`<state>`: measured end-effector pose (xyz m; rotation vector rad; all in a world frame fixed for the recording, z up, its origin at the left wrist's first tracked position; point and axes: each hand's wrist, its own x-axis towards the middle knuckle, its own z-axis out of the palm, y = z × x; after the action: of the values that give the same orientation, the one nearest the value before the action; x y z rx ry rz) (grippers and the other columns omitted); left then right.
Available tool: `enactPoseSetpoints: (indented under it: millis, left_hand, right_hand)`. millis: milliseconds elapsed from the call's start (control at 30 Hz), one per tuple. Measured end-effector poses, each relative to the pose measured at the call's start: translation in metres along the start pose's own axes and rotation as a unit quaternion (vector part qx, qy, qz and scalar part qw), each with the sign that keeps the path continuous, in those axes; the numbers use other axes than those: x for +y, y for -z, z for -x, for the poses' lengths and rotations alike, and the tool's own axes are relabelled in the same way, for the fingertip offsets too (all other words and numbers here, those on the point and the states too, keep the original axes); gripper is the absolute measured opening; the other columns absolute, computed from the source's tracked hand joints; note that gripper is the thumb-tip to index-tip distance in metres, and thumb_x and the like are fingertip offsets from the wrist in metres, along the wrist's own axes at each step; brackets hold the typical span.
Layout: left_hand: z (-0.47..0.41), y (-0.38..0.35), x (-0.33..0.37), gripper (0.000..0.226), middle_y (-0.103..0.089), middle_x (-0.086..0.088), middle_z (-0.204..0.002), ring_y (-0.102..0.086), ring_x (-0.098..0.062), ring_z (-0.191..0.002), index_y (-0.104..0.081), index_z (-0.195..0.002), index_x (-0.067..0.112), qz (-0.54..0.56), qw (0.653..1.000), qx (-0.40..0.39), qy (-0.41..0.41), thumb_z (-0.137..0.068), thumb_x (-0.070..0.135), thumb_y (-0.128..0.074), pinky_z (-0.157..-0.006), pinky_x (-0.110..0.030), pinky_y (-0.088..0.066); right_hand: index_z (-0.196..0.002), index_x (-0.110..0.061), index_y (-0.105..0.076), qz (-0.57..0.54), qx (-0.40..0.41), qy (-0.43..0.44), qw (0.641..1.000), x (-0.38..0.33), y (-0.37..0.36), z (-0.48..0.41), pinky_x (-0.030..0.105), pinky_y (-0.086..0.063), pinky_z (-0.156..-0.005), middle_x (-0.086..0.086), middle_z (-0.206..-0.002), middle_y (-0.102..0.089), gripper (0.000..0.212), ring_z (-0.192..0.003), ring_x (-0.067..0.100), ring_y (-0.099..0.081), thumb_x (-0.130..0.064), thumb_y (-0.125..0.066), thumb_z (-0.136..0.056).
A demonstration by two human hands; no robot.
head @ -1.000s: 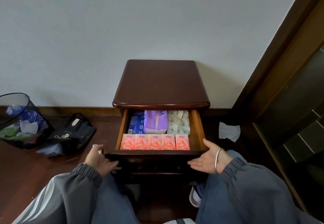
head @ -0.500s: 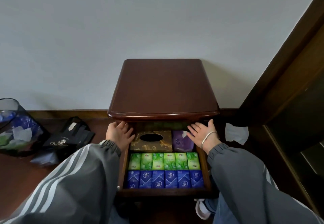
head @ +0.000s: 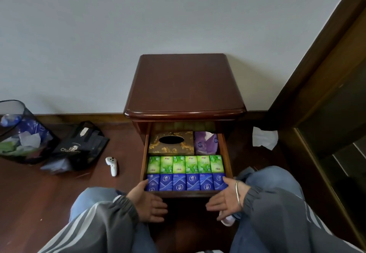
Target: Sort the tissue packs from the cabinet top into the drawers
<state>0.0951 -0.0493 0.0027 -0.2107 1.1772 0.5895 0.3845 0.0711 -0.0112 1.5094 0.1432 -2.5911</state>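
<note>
Packs [head: 192, 164] fill the open drawer [head: 186, 193]. Left hand [head: 147, 203] and right hand [head: 225, 199] flank its front, fingers loose, empty; closing likely follows.

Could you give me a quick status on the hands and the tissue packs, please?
Left hand and right hand open, at front of drawer. Blue packs and green packs in rows inside. Nothing seen in the way.

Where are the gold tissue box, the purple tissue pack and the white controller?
gold tissue box [head: 171, 148]: head view, patterned top below the oval opening.
purple tissue pack [head: 206, 144]: head view, middle of its wrapper.
white controller [head: 112, 165]: head view, middle of its body.
</note>
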Motion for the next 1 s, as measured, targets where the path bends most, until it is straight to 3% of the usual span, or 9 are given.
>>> enactPoseSetpoints:
  millis: [67,133,233,300,433,533,700,867,1000]
  left_hand:
    - [-0.001,-0.004,-0.015,0.089,-0.021,-0.021,-0.156,-0.023,-0.036,-0.142,-0.008,-0.152,0.004,0.060,0.998,0.010,-0.008,-0.089,0.066,-0.022,-0.111,-0.055,-0.020]
    - [-0.003,-0.007,-0.019,0.085,-0.016,-0.018,-0.158,-0.019,-0.033,-0.144,-0.013,-0.152,0.009,0.102,0.992,0.032,-0.062,-0.089,0.064,-0.023,-0.112,-0.056,-0.017]
    - [-0.005,-0.011,-0.018,0.086,-0.010,-0.015,-0.159,-0.012,-0.029,-0.147,-0.010,-0.153,0.013,0.157,0.980,0.029,-0.120,-0.088,0.068,-0.018,-0.113,-0.055,-0.012]
    - [-0.005,-0.009,-0.015,0.093,-0.006,-0.016,-0.160,-0.010,-0.030,-0.147,-0.004,-0.153,0.010,0.211,0.969,0.014,-0.132,-0.087,0.073,-0.018,-0.115,-0.052,-0.011]
    - [-0.012,-0.002,-0.009,0.104,-0.006,-0.021,-0.158,-0.010,-0.035,-0.146,-0.002,-0.151,0.001,0.285,0.948,-0.024,-0.141,-0.083,0.078,-0.020,-0.117,-0.048,-0.011]
    - [-0.021,-0.003,0.000,0.102,-0.008,-0.020,-0.159,-0.013,-0.034,-0.146,-0.005,-0.151,0.002,0.299,0.938,-0.032,-0.172,-0.084,0.077,-0.019,-0.116,-0.048,-0.013]
    - [-0.042,-0.020,0.057,0.090,-0.012,-0.014,-0.159,-0.017,-0.031,-0.146,-0.006,-0.152,0.010,0.307,0.923,-0.032,-0.229,-0.088,0.072,-0.017,-0.115,-0.049,-0.016]
    - [-0.069,-0.034,0.125,0.082,-0.018,-0.010,-0.159,-0.018,-0.029,-0.146,-0.014,-0.152,0.019,0.287,0.916,-0.032,-0.278,-0.089,0.071,-0.016,-0.115,-0.051,-0.014]
    - [-0.081,-0.037,0.160,0.083,-0.026,-0.008,-0.157,-0.023,-0.026,-0.144,-0.016,-0.152,0.019,0.293,0.908,-0.018,-0.300,-0.088,0.072,-0.015,-0.114,-0.050,-0.017]
  right_hand:
    - [-0.147,-0.001,0.004,-0.056,0.012,0.009,0.998,0.010,-0.008,-0.003,0.059,-0.002,-0.112,0.022,-0.155,-0.010,0.095,-0.142,0.036,-0.018,-0.072,-0.016,-0.087]
    - [-0.149,-0.009,0.008,-0.115,0.043,0.059,0.991,0.015,-0.016,-0.006,0.057,0.000,-0.114,0.021,-0.156,-0.003,0.091,-0.145,0.034,-0.009,-0.071,-0.018,-0.087]
    - [-0.150,-0.008,-0.006,-0.158,0.061,0.121,0.978,0.015,-0.030,-0.007,0.048,-0.003,-0.117,0.020,-0.156,-0.008,0.087,-0.145,0.032,-0.009,-0.067,-0.024,-0.089]
    - [-0.146,-0.008,-0.025,-0.196,0.053,0.148,0.968,0.013,-0.037,-0.007,0.044,-0.010,-0.117,0.016,-0.154,-0.023,0.079,-0.143,0.031,-0.019,-0.062,-0.029,-0.089]
    - [-0.137,-0.014,-0.044,-0.235,0.023,0.189,0.953,0.004,-0.035,-0.012,0.048,-0.023,-0.110,0.011,-0.147,-0.040,0.069,-0.135,0.031,-0.036,-0.061,-0.029,-0.089]
    - [-0.139,-0.010,-0.040,-0.249,0.004,0.208,0.946,-0.012,-0.031,-0.017,0.049,-0.029,-0.104,0.017,-0.147,-0.037,0.080,-0.136,0.034,-0.033,-0.068,-0.030,-0.086]
    - [-0.146,0.002,-0.019,-0.293,0.011,0.246,0.924,-0.070,-0.045,-0.027,0.043,-0.013,-0.118,0.022,-0.154,-0.017,0.094,-0.144,0.033,-0.014,-0.070,-0.029,-0.086]
    - [-0.149,-0.008,-0.008,-0.338,-0.008,0.310,0.888,-0.133,-0.060,-0.042,0.044,-0.014,-0.116,0.014,-0.157,-0.012,0.086,-0.145,0.028,-0.017,-0.067,-0.022,-0.090]
    - [-0.149,-0.007,-0.010,-0.345,-0.002,0.351,0.871,-0.160,-0.065,-0.049,0.044,-0.016,-0.115,0.010,-0.158,-0.013,0.077,-0.144,0.026,-0.021,-0.061,-0.018,-0.094]
